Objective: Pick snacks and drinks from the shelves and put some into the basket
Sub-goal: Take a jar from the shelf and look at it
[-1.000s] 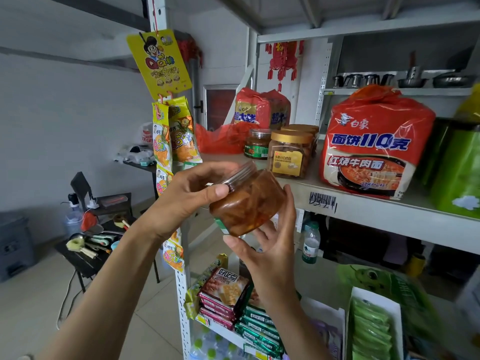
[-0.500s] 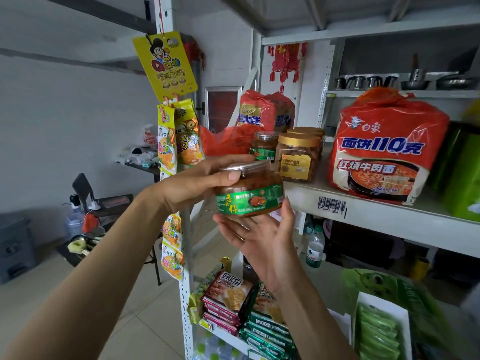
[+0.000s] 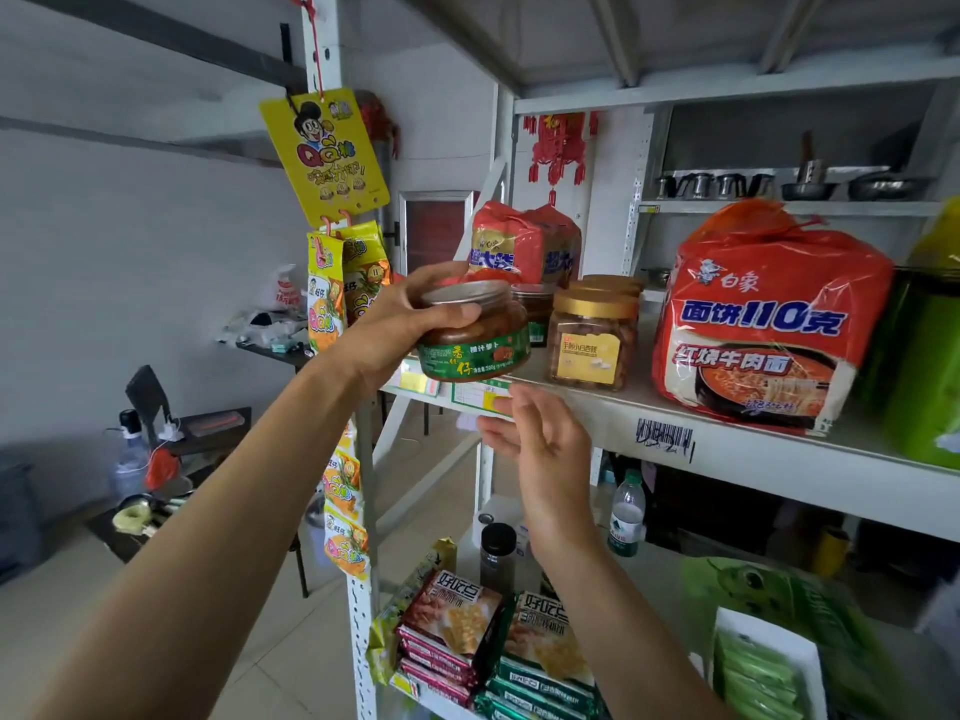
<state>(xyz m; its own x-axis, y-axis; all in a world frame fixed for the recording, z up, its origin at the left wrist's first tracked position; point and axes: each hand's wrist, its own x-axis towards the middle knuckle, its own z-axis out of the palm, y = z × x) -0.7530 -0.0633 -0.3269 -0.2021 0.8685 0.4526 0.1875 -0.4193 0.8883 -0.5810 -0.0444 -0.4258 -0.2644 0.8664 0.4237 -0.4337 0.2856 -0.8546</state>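
Observation:
A clear jar of brown pickles [image 3: 475, 335] with a green label and a clear lid is upright at the front left edge of the white shelf [image 3: 737, 454]. My left hand [image 3: 400, 319] grips it from the left side, thumb across its front near the lid. A short way below the jar is my right hand [image 3: 540, 439], palm up with fingers spread, touching nothing. No basket is in view.
On the shelf stand a gold-lidded biscuit jar [image 3: 592, 337], another pickle jar [image 3: 535, 311], red noodle packs [image 3: 763, 314] and green packaging [image 3: 930, 376]. Yellow snack bags [image 3: 337, 288] hang on the left post. Biscuit packs [image 3: 457, 626] and a water bottle [image 3: 626, 514] lie lower down.
The jar went from tilted and held in both hands to upright, and rose to the shelf edge. My right hand let go of it and dropped below.

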